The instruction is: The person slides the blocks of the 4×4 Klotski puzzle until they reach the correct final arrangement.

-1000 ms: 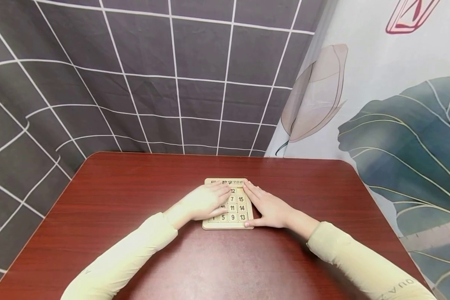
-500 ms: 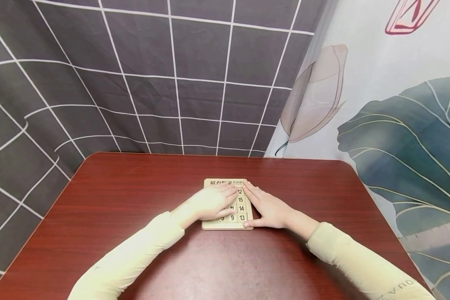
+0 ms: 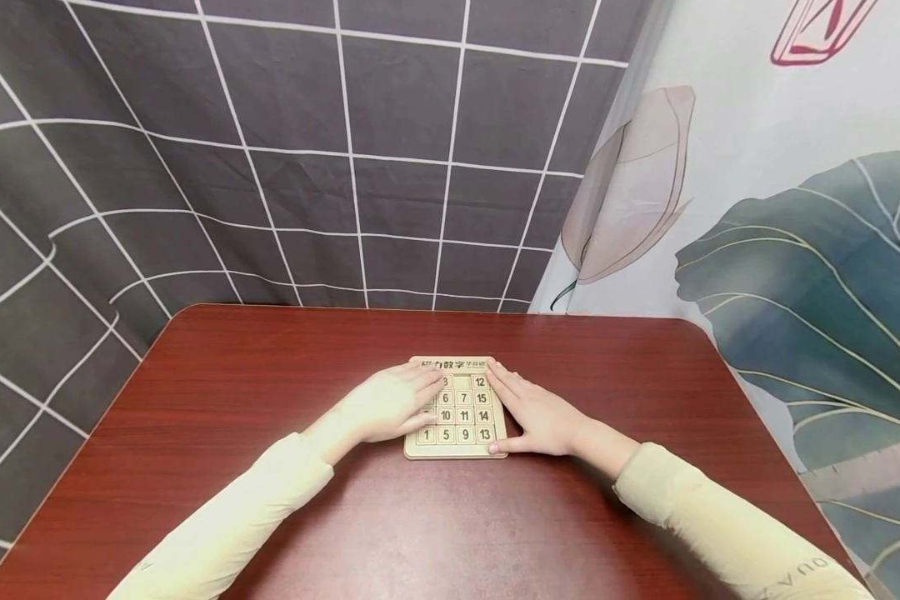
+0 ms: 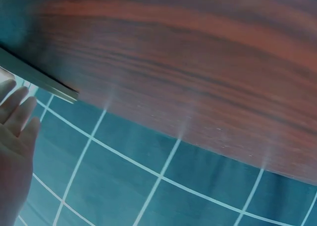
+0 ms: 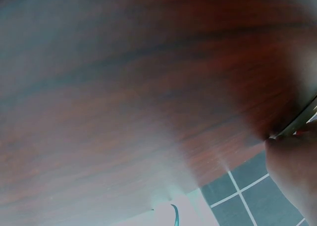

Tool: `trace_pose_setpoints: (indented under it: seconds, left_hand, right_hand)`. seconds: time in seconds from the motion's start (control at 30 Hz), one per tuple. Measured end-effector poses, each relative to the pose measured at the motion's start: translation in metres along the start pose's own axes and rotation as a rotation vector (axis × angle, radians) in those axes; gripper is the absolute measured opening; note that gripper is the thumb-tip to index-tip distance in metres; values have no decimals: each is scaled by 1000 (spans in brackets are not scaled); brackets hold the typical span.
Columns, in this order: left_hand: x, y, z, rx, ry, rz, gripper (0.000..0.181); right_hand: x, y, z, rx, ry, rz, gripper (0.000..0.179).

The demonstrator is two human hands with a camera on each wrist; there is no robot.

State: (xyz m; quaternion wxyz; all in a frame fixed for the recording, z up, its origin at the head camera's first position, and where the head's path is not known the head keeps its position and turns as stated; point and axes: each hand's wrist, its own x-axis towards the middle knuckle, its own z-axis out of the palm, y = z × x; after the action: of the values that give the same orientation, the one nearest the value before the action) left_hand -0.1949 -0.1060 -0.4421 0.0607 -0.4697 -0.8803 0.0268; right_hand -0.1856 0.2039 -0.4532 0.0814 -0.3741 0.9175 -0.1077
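Observation:
A pale wooden number slide puzzle (image 3: 450, 452) lies flat on the table. Its top row shows a vacant slot, left of the tile 12 (image 3: 480, 382). My left hand (image 3: 386, 406) lies over the puzzle's left side with straight fingers, hiding part of the left column; the fingertips reach the second column's top tile. Along the right edge rests my right hand (image 3: 543, 419), long fingers at the upper corner and thumb at the lower one. The left wrist view catches left fingers (image 4: 20, 112) beneath the puzzle's edge (image 4: 44, 84); the right wrist view shows the hand (image 5: 297, 171) beside that edge.
The dark red wooden table (image 3: 270, 350) extends around the puzzle on all sides. A grey curtain with white grid lines (image 3: 397, 200) hangs behind it, and a white leaf-patterned curtain (image 3: 765, 192) hangs at the right.
The tile 12 has slid right into the top right corner, leaving the slot beside it vacant. My left hand moved right, then back left. The right hand stayed in place.

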Motion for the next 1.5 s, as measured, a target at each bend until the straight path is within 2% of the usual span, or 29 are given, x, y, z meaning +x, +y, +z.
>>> trace_pose_setpoints:
  seconds: [0.17,0.3,0.67,0.83,1.0,1.33,1.5]
  left_hand:
    - [-6,0,-3,6,17,4,60]
    - [-6,1,-6,12,16,10,58]
    - [16,9,-5,10,-12,32,58]
    - [19,8,-1,28,-15,42,58]
    - [10,4,1,0,-13,30,60]
    - [-23,-9,1,17,58,-4,55]
    - [-29,-9,-1,37,72,1,54]
  right_hand:
    - [0,1,1,-4,9,-6,115]
    - [0,1,0,0,4,2,116]
    - [1,1,0,-1,6,2,115]
    - [2,0,1,6,9,1,116]
    - [2,0,1,3,8,2,116]
    - [0,-2,-2,-8,1,-6,116]
    - [0,-2,-2,-9,-1,-9,116]
